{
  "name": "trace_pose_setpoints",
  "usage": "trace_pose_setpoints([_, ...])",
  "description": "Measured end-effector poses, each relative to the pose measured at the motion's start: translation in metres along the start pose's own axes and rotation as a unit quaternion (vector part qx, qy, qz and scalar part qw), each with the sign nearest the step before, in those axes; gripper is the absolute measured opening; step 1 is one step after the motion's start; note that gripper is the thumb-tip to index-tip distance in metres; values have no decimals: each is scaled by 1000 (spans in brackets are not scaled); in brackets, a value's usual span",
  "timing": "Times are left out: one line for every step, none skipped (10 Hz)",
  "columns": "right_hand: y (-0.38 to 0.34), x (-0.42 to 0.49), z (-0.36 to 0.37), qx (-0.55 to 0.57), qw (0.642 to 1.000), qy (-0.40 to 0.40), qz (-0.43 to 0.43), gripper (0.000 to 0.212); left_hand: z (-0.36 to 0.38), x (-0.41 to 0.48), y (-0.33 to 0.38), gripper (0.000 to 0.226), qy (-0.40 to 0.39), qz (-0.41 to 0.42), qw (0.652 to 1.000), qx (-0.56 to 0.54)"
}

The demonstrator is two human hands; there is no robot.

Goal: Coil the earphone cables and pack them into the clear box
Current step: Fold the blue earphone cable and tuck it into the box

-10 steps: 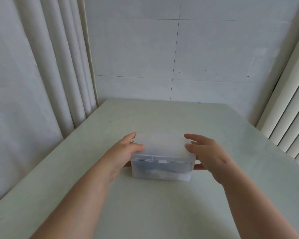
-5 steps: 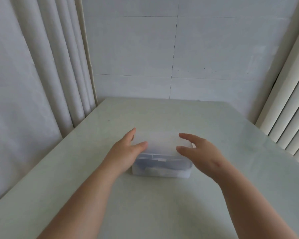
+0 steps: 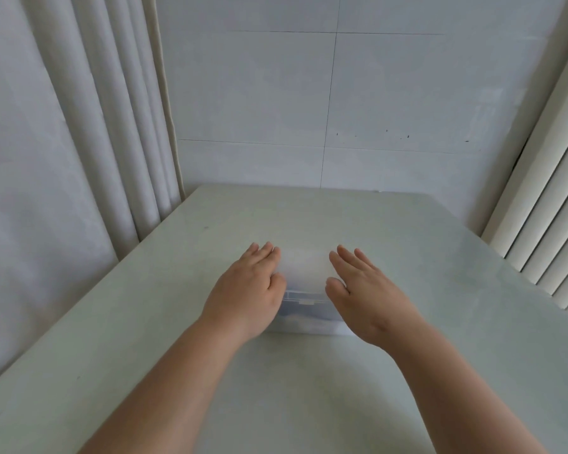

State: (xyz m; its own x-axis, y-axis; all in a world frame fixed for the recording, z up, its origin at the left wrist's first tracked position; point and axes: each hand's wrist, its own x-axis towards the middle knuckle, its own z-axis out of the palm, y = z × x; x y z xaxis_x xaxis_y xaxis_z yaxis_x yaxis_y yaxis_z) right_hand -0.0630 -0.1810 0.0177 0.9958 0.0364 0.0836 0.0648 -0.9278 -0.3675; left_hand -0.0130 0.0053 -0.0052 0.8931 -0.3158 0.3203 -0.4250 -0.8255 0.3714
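One clear box (image 3: 309, 311) stands on the one pale bench (image 3: 456, 290), about mid-bench and just ahead of the person. Its frosted lid (image 3: 305, 267) is on. Through the near wall only a dim dark-and-white blur shows, so the earphone cables inside cannot be made out or counted.

Two bare hands are in view. The left grip (image 3: 248, 290) lies palm down over the lid's left end and the right grip (image 3: 364, 290) palm down over its right end. The fingers of both are straight and close together, curled round nothing. A strip of lid shows between the two. Whether they press down cannot be told.

Half a second ago the hands flanked the box, with thumbs hooked over the lid's near edge and fingers spread round its ends. They have since slid inward and flattened on top, covering more of the lid and the box's front corners. The box has kept its place.

A pleated curtain (image 3: 95, 132) hangs to the left, slatted blinds (image 3: 545, 208) to the right, and a tiled wall (image 3: 341, 93) behind.
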Motion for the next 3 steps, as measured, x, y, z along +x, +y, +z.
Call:
trace_pose_setpoints([-3, -2, -1, 1, 1000, 4, 6, 58, -2, -1, 1, 50, 3, 1, 1000, -10])
trace_pose_setpoints([-2, -1, -5, -3, 1000, 0, 8, 57, -6, 1, -2, 49, -16, -2, 1000, -25])
trace_pose_setpoints([-4, -3, -12, -7, 1000, 30, 7, 53, -12, 4, -4, 47, -13, -15, 999, -45])
